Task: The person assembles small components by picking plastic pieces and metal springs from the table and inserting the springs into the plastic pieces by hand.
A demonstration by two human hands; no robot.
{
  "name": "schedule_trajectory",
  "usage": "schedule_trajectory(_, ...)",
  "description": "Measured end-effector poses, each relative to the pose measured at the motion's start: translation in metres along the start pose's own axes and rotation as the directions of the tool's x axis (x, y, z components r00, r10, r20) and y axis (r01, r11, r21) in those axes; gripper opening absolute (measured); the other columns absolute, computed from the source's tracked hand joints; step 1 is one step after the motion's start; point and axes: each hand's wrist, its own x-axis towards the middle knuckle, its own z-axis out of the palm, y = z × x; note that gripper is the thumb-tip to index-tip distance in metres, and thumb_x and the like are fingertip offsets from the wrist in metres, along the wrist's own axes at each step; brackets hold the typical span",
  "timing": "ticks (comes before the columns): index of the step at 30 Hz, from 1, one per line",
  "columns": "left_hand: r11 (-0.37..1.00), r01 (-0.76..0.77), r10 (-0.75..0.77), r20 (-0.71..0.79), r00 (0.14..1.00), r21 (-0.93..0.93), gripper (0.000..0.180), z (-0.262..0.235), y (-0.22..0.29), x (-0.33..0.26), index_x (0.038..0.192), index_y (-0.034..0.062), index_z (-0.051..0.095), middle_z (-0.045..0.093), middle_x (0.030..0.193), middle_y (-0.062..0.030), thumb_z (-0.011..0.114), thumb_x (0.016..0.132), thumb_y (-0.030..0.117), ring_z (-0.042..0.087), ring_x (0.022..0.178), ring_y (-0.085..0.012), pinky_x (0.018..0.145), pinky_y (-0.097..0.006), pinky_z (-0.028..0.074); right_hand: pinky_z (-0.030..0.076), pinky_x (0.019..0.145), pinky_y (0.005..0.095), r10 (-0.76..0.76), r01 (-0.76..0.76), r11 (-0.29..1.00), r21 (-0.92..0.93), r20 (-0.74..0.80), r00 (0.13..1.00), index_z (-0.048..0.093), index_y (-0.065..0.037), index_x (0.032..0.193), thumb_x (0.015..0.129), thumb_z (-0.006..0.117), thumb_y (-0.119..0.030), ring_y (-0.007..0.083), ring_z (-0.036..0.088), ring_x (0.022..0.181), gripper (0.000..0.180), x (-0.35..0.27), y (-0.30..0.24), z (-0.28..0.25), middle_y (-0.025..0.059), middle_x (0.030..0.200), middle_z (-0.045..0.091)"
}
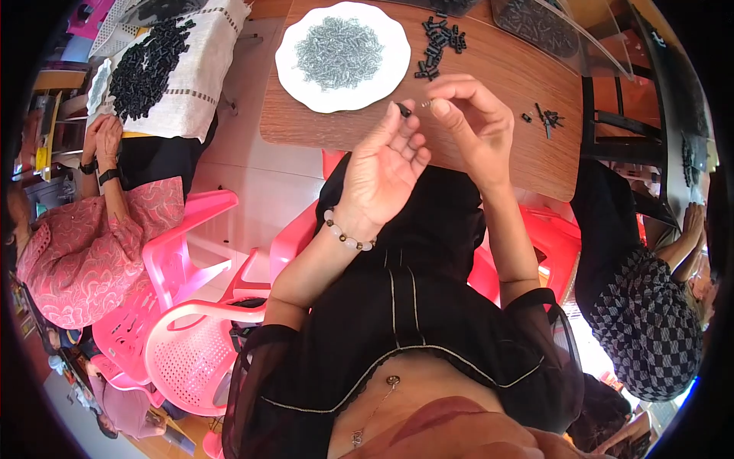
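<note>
Over the near edge of the brown wooden table (321, 126), my left hand (371, 180) pinches a small black plastic part (404, 110) between thumb and forefinger, its other fingers loosely curled. Close on its right, my right hand (488, 141) holds a tiny metal spring (426, 103) between thumb and fingertip. The spring points toward the black part, a small gap apart. Beyond my hands stands a white scalloped plate (288, 65) heaped with small silvery springs (340, 52). To its right lie several black plastic parts (441, 42) in a loose cluster.
A few dark small pieces (549, 120) lie at the table's right. Clear bins (535, 27) with dark parts stand at the far right. On the left, a cloth-covered table (206, 61) bears a black heap (149, 69). People sit on both sides; pink chairs (191, 352) stand lower left.
</note>
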Motion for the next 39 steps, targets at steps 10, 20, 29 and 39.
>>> schedule_trajectory(10, 0.998, 0.068, -0.067, 0.017, 0.998, -0.015, 0.027, -0.002, -0.017, -0.003, 0.105, 0.0155, 0.061, 0.059, 0.091, 0.0059, 0.066, 0.089, 0.036, 0.051, 0.086, -0.008, 0.082, -0.025, 0.043, 0.047, 0.074, 0.0301, -0.264, 0.254, 0.849, -0.464, 0.043, 0.963, 0.071, -0.005, 0.086, 0.073, 0.072, 0.001, 0.0202, 0.057, 0.089, 0.014, -0.016, -0.001, -0.007, 0.0075, 0.09, 0.067)
schedule_trajectory(20, 0.997, -0.005, -0.004, 0.123, 0.992, 0.071, 0.026, -0.017, -0.024, -0.002, 0.105, 0.0116, 0.058, 0.06, 0.095, 0.003, 0.063, 0.091, 0.033, 0.055, 0.092, -0.0098, 0.088, -0.028, 0.045, 0.048, 0.07, 0.031, -0.263, 0.271, 0.815, -0.513, 0.089, 0.961, 0.07, -0.005, 0.091, 0.069, 0.075, -0.002, 0.0216, 0.057, 0.084, 0.022, -0.024, -0.002, -0.009, 0.0069, 0.09, 0.067)
schedule_trajectory(29, 0.979, 0.128, -0.149, 0.131, 0.98, 0.158, 0.032, -0.027, -0.026, -0.003, 0.104, 0.0157, 0.062, 0.058, 0.096, 0.0073, 0.068, 0.086, 0.042, 0.053, 0.093, -0.007, 0.084, -0.028, 0.041, 0.045, 0.079, 0.0292, 0.118, -0.059, 0.966, -0.254, 0.225, 0.967, 0.069, -0.004, 0.1, 0.077, 0.075, -0.012, 0.0145, 0.053, 0.084, 0.025, -0.032, -0.002, -0.021, 0.0025, 0.089, 0.064)
schedule_trajectory(39, 0.974, 0.166, -0.19, 0.151, 0.97, 0.157, 0.026, -0.039, -0.022, 0.004, 0.103, 0.0115, 0.063, 0.062, 0.1, 0.0041, 0.065, 0.089, 0.032, 0.056, 0.094, -0.0122, 0.085, -0.033, 0.046, 0.049, 0.076, 0.027, 0.289, -0.232, 0.942, -0.243, 0.236, 0.928, 0.069, -0.004, 0.104, 0.078, 0.075, -0.006, 0.0111, 0.053, 0.085, 0.027, -0.033, 0.002, -0.028, 0.0013, 0.088, 0.056)
